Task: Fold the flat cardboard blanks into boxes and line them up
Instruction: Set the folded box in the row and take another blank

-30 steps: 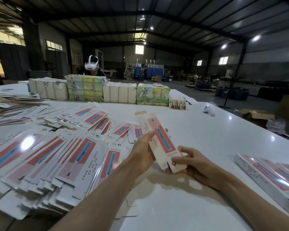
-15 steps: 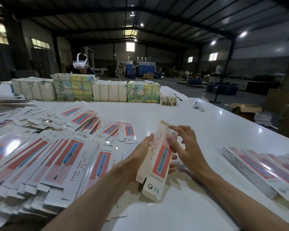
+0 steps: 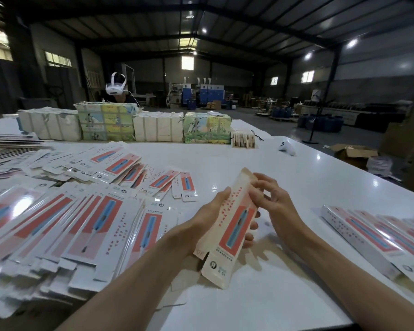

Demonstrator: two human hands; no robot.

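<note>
I hold one long white cardboard blank (image 3: 227,230) with a red panel and a blue stripe above the white table (image 3: 285,177), near its middle. It stands tilted, partly opened into a sleeve. My left hand (image 3: 210,212) grips its left edge, fingers wrapped behind. My right hand (image 3: 269,199) touches its upper right edge with spread fingers. A wide heap of flat blanks (image 3: 65,218) covers the table's left half. A row of folded boxes (image 3: 378,237) lies side by side at the right.
Bundled paper stacks (image 3: 127,124) line the table's far side, with a person wearing a white headset (image 3: 115,88) behind them. A small white controller (image 3: 287,148) lies far right. Cardboard cartons (image 3: 354,152) sit on the floor beyond the right edge.
The blank swung from leaning up-left to leaning up-right and has puffed into a sleeve. My right hand left its lower end and moved up to its upper right edge.
</note>
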